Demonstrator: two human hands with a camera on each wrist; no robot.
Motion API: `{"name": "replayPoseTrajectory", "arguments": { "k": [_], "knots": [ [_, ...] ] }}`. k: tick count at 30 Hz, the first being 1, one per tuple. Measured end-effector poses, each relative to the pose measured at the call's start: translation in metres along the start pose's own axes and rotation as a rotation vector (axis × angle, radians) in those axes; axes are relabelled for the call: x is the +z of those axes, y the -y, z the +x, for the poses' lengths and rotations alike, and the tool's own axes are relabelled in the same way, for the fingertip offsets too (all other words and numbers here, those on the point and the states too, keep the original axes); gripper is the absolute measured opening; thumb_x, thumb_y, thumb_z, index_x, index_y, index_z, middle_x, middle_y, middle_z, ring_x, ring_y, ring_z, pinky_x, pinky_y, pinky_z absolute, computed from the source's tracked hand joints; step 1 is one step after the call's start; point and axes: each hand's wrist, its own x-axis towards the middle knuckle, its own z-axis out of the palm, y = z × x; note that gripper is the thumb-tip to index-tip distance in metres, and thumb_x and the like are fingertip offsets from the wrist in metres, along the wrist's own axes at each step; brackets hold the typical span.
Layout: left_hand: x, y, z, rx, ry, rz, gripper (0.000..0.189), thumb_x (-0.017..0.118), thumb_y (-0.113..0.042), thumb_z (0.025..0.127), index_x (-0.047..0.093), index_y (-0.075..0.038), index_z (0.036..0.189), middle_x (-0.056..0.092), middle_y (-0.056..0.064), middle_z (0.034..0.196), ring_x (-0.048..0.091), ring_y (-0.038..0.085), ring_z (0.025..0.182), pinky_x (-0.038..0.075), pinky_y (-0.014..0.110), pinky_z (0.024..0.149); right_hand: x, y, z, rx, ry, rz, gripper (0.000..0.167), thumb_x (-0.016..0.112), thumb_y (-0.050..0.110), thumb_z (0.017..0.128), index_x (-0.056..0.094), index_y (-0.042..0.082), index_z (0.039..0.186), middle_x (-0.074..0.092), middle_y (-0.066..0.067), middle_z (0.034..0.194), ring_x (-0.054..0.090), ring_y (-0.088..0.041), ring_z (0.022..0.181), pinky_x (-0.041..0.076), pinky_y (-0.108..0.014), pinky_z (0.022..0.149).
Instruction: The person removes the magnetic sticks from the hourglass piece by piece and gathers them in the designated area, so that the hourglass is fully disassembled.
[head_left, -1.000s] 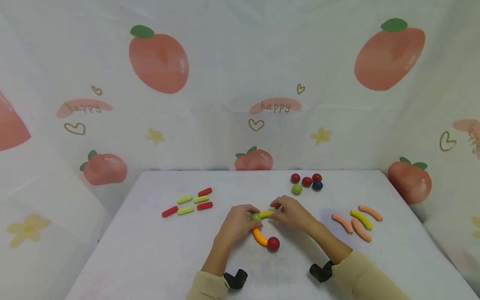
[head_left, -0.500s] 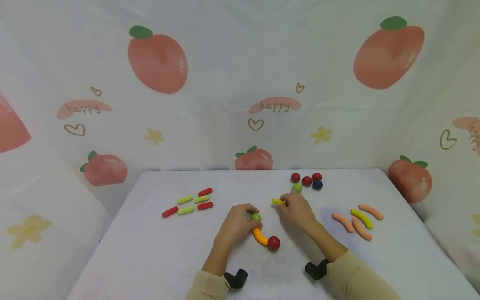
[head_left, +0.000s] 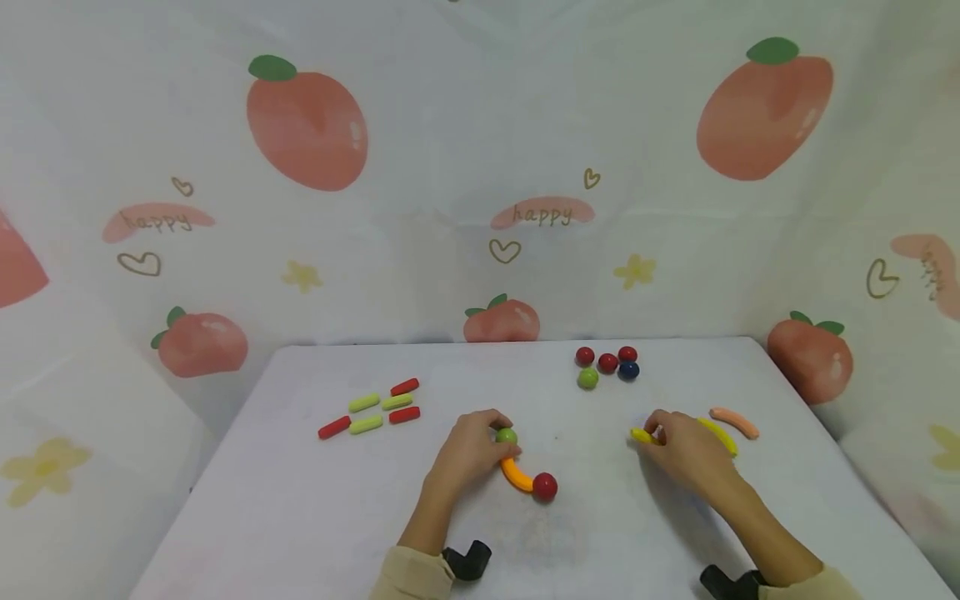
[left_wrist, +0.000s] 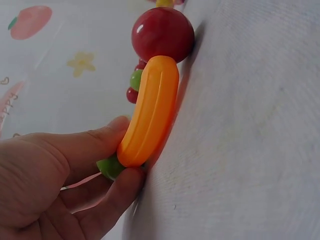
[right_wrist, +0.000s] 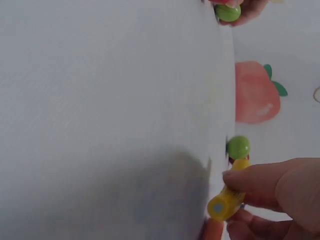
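Note:
My left hand holds a green ball between thumb and fingers at mid-table. One end of an orange curved stick meets that ball; a red ball sits at the other end. In the left wrist view the orange stick partly hides the green ball. Over on the right, my right hand pinches a yellow curved stick, whose end faces the right wrist camera. Beyond that hand lie another yellow curved stick and a pink one.
Red and light green short sticks lie in a group at the left. Toward the back right sit several balls: red, dark blue and green. A fruit-print cloth hangs behind the white table.
The right hand has carried the yellow curved stick away from the green ball, first back, then right to the other curved sticks, now partly covering them. The left hand stays at the green ball.

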Motion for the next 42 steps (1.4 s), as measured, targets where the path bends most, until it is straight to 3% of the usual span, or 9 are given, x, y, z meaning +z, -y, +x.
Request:
{"name": "replayPoseTrajectory", "arguments": {
  "k": [4, 8, 14, 17, 20, 24, 27, 32, 42],
  "knots": [
    [-0.004, 0.004, 0.000, 0.015, 0.013, -0.015, 0.035, 0.081, -0.033, 0.086, 0.073, -0.020, 0.119, 0.070, 0.001, 0.118, 0.058, 0.022, 0.110, 0.055, 0.048, 0.102, -0.005, -0.012, -0.011, 0.020, -0.022, -0.051, 0.024, 0.080, 0.026, 0.086, 0.071, 0.007, 0.096, 0.066, -0.003, 0.080, 0.052, -0.016, 0.068, 0.041, -0.029, 0.057],
    [-0.007, 0.009, 0.001, 0.027, 0.033, -0.032, 0.035, 0.081, -0.032, 0.087, 0.073, -0.020, 0.119, 0.070, 0.001, 0.118, 0.057, 0.023, 0.111, 0.055, 0.048, 0.101, -0.005, -0.018, -0.015, 0.062, 0.008, -0.055, 0.020, 0.080, 0.024, 0.086, 0.071, 0.007, 0.091, 0.064, -0.002, 0.079, 0.052, -0.016, 0.067, 0.040, -0.029, 0.055],
    [-0.009, 0.013, 0.004, 0.048, 0.065, -0.058, 0.034, 0.081, -0.031, 0.087, 0.073, -0.021, 0.118, 0.070, 0.001, 0.116, 0.057, 0.022, 0.109, 0.054, 0.048, 0.102, -0.001, -0.016, -0.019, 0.045, -0.016, -0.080, 0.025, 0.082, 0.020, 0.084, 0.072, 0.004, 0.099, 0.064, -0.004, 0.083, 0.054, -0.018, 0.072, 0.047, -0.034, 0.058],
    [-0.010, 0.014, 0.005, 0.049, 0.071, -0.073, 0.033, 0.081, -0.030, 0.087, 0.073, -0.021, 0.118, 0.070, 0.000, 0.117, 0.056, 0.022, 0.109, 0.054, 0.048, 0.103, 0.002, -0.001, -0.021, -0.024, -0.015, -0.059, 0.033, 0.085, 0.021, 0.082, 0.072, 0.004, 0.107, 0.065, -0.005, 0.090, 0.057, -0.017, 0.078, 0.054, -0.037, 0.067],
    [-0.010, 0.014, 0.005, 0.059, 0.064, -0.102, 0.034, 0.080, -0.029, 0.088, 0.073, -0.020, 0.119, 0.070, 0.001, 0.118, 0.057, 0.022, 0.108, 0.057, 0.045, 0.099, 0.009, 0.023, -0.021, -0.118, 0.051, 0.041, 0.036, 0.085, 0.026, 0.083, 0.071, 0.010, 0.112, 0.066, -0.003, 0.098, 0.058, -0.015, 0.083, 0.055, -0.032, 0.073],
    [-0.010, 0.016, 0.006, 0.079, 0.054, -0.151, 0.036, 0.081, -0.028, 0.088, 0.072, -0.018, 0.121, 0.070, 0.002, 0.119, 0.060, 0.020, 0.102, 0.061, 0.032, 0.086, 0.027, 0.055, -0.021, -0.237, 0.174, 0.206, 0.042, 0.082, 0.035, 0.086, 0.066, 0.016, 0.120, 0.065, -0.003, 0.108, 0.056, -0.012, 0.081, 0.051, -0.019, 0.068],
    [-0.009, 0.018, 0.007, 0.068, 0.064, -0.205, 0.038, 0.082, -0.028, 0.087, 0.072, -0.017, 0.121, 0.069, 0.004, 0.120, 0.063, 0.017, 0.092, 0.062, 0.026, 0.078, 0.041, 0.073, -0.019, -0.293, 0.217, 0.247, 0.040, 0.080, 0.037, 0.087, 0.065, 0.020, 0.119, 0.064, -0.002, 0.110, 0.055, -0.010, 0.082, 0.051, -0.016, 0.070],
    [-0.006, 0.023, 0.008, 0.033, 0.091, -0.307, 0.038, 0.082, -0.027, 0.087, 0.071, -0.017, 0.122, 0.068, 0.007, 0.122, 0.068, 0.015, 0.081, 0.062, 0.025, 0.073, 0.056, 0.092, -0.015, -0.304, 0.213, 0.248, 0.030, 0.081, 0.032, 0.087, 0.064, 0.023, 0.111, 0.062, 0.002, 0.101, 0.054, -0.010, 0.085, 0.054, -0.019, 0.073],
    [-0.008, 0.026, 0.010, 0.031, 0.085, -0.301, 0.039, 0.082, -0.026, 0.087, 0.071, -0.017, 0.123, 0.067, 0.009, 0.123, 0.068, 0.016, 0.080, 0.063, 0.027, 0.074, 0.066, 0.106, -0.004, -0.345, 0.211, 0.248, 0.015, 0.075, 0.020, 0.089, 0.067, 0.024, 0.101, 0.053, 0.003, 0.089, 0.051, -0.011, 0.080, 0.046, -0.018, 0.067]
  ]
}}
